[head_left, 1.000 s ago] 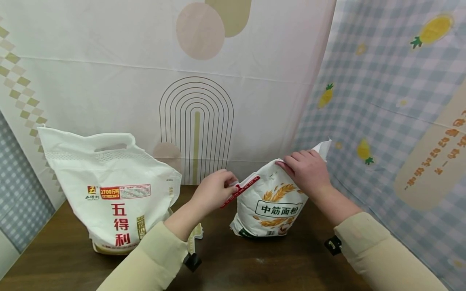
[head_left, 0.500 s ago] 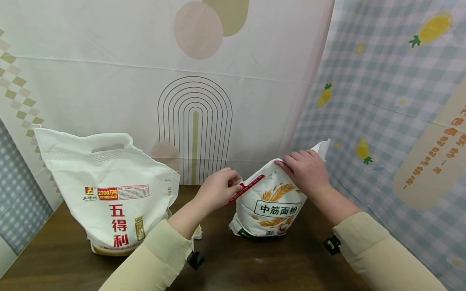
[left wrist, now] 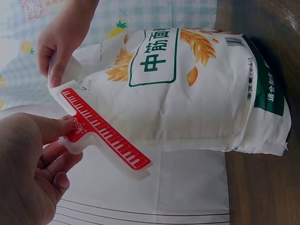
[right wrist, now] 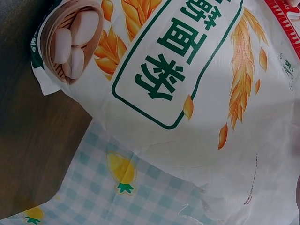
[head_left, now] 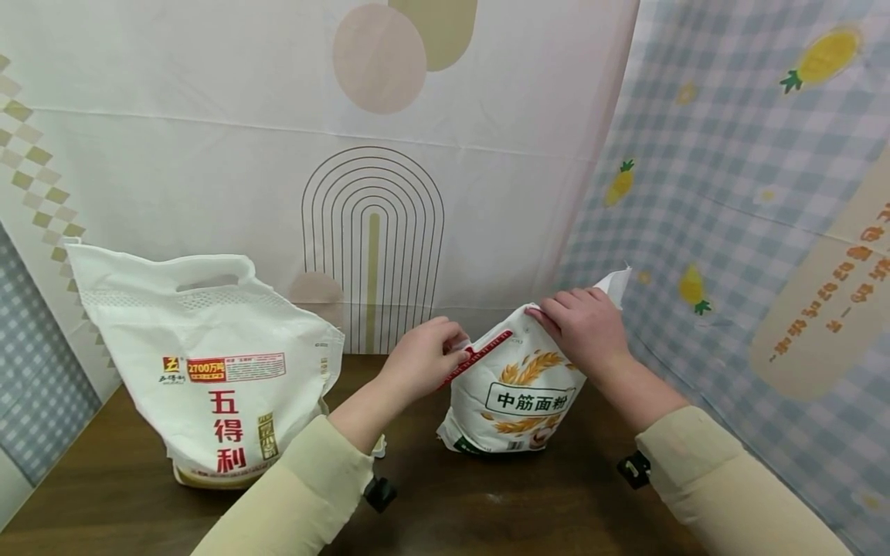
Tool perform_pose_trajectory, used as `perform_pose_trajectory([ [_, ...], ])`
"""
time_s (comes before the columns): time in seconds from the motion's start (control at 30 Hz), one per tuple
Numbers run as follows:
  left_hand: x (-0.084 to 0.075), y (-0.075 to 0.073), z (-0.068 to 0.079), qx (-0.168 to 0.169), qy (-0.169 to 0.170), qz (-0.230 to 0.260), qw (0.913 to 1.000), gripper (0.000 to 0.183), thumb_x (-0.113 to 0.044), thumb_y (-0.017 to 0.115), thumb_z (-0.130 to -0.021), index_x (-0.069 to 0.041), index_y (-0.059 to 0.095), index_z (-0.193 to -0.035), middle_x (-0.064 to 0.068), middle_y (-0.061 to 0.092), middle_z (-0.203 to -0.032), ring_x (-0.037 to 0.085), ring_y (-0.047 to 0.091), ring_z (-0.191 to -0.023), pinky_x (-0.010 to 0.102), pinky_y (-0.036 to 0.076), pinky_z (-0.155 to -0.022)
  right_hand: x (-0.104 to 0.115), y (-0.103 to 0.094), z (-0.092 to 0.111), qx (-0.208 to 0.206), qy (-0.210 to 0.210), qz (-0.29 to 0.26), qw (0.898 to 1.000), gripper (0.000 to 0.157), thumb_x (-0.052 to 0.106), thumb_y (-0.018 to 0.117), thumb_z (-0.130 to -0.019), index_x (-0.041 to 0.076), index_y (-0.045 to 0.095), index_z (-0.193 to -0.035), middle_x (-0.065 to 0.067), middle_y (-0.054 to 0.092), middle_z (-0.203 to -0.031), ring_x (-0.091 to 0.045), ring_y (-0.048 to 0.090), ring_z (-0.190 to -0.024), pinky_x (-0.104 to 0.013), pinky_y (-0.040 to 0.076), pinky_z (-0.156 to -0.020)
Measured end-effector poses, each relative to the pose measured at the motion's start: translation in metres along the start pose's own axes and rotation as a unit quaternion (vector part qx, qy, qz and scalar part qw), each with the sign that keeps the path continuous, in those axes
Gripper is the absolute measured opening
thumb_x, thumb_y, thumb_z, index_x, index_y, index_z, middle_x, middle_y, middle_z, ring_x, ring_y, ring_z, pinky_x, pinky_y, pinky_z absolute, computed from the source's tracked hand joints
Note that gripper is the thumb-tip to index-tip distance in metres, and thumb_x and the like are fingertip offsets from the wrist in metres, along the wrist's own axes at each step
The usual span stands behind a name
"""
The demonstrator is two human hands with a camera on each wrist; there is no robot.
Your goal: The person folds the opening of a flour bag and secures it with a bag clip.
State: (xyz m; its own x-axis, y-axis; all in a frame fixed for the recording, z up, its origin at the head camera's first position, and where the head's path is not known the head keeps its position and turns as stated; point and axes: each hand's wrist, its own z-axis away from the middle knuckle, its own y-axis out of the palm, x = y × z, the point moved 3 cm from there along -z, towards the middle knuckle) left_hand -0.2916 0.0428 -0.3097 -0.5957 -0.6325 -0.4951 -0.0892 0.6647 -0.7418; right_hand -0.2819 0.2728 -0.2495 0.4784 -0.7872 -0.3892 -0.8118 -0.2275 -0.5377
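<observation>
A white flour bag (head_left: 531,398) with wheat ears on its front stands on the table, its top folded over and slanting. My right hand (head_left: 584,324) grips the folded top at its right end. At the left end of the fold, my left hand (head_left: 420,359) pinches a red clip (head_left: 480,355). In the left wrist view the clip (left wrist: 108,129) is T-shaped, red over white, with a piano-key pattern. Thumb and fingers squeeze its tab, and its long bar lies across the bag's top edge. The right wrist view shows mostly the bag's front (right wrist: 206,112).
A larger white flour bag (head_left: 208,332) with a cut-out handle stands at the left. Partly behind my left forearm, a small pale item (head_left: 379,446) lies on the brown wooden table (head_left: 487,510). Printed cloths (head_left: 487,116) hang behind and at the sides.
My left hand has moved a little to the right with the clip, which now overlaps more of the bag's upper edge. The right hand stays on the fold.
</observation>
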Motion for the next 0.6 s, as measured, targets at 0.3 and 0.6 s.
perform_pose_trajectory([
  [0.3, -0.01, -0.001, -0.006, -0.001, 0.005, -0.005, 1.0, 0.012, -0.031, 0.067, -0.084, -0.024, 0.065, -0.093, -0.012, 0.054, -0.085, 0.007, 0.052, -0.075, 0.027, 0.045, -0.066, 0.001, 0.0, 0.0, 0.004, 0.001, 0.002, 1.0, 0.023, 0.031, 0.064, -0.085, 0.013, 0.061, -0.072, -0.002, 0.061, -0.066, -0.024, 0.059, -0.065, -0.04, 0.045, -0.067],
  [0.6, -0.015, 0.0, -0.009, -0.007, -0.005, 0.0, 1.0, 0.011, -0.031, 0.067, -0.084, -0.025, 0.065, -0.092, -0.012, 0.054, -0.086, 0.007, 0.054, -0.077, 0.027, 0.046, -0.067, 0.002, -0.001, -0.001, 0.018, 0.006, 0.008, 1.0, 0.023, 0.031, 0.063, -0.087, 0.014, 0.059, -0.071, -0.001, 0.062, -0.068, -0.023, 0.059, -0.067, -0.04, 0.045, -0.068],
])
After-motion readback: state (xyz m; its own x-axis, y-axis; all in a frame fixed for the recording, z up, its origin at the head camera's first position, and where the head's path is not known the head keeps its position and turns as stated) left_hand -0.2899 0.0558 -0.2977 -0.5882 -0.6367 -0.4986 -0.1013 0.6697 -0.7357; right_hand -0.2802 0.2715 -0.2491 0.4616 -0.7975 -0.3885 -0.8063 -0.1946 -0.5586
